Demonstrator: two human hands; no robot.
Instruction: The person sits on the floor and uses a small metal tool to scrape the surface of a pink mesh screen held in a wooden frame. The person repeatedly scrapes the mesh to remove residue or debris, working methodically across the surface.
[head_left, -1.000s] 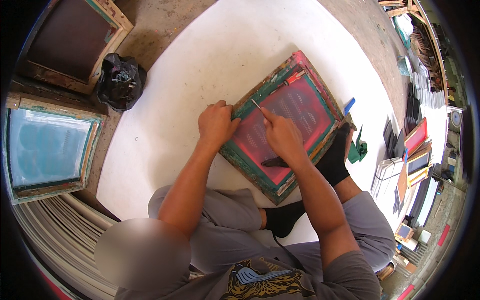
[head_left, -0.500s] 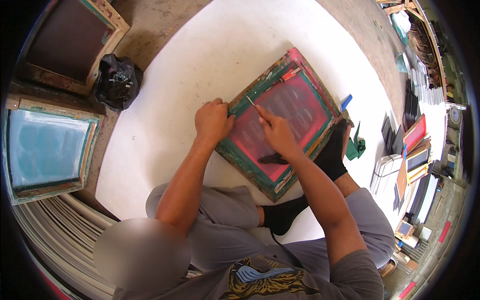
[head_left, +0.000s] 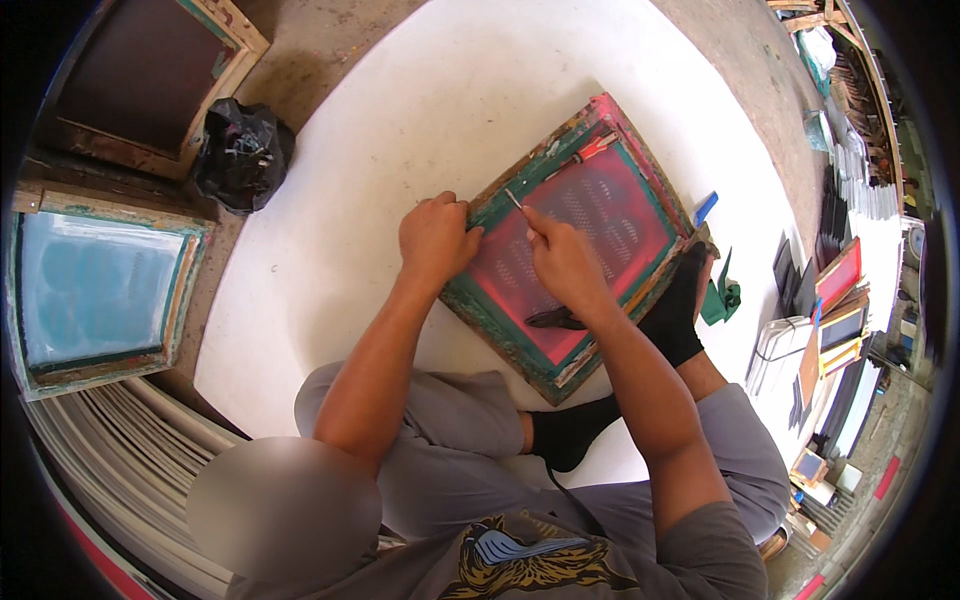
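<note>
A screen-printing frame (head_left: 566, 378) with worn, paint-stained wood and green tape lies tilted before my legs. Its mesh (head_left: 500, 285) is pink with rows of small pale marks. My left hand (head_left: 437, 238) is closed at the frame's left edge, thumb on the rim. In my right hand (head_left: 567, 262) is a thin metal-shafted tool (head_left: 513, 199); its tip is at the upper left tape and the fingers hide its handle. A red-handled tool (head_left: 597, 147) rests near the frame's top corner. Below my right hand a dark tool (head_left: 552, 320) lies on the mesh.
A white board (head_left: 330, 200) lies under the frame. My black-socked foot (head_left: 672, 310) is against the frame's right side, near a blue piece (head_left: 706, 207) and green strip (head_left: 722, 298). To the left are a black plastic bag (head_left: 243, 160) and another framed screen (head_left: 105, 290).
The view has shifted slightly, so everything sits a little further right. Both hands keep about the same places on the frame, the right one still holding the thin tool.
</note>
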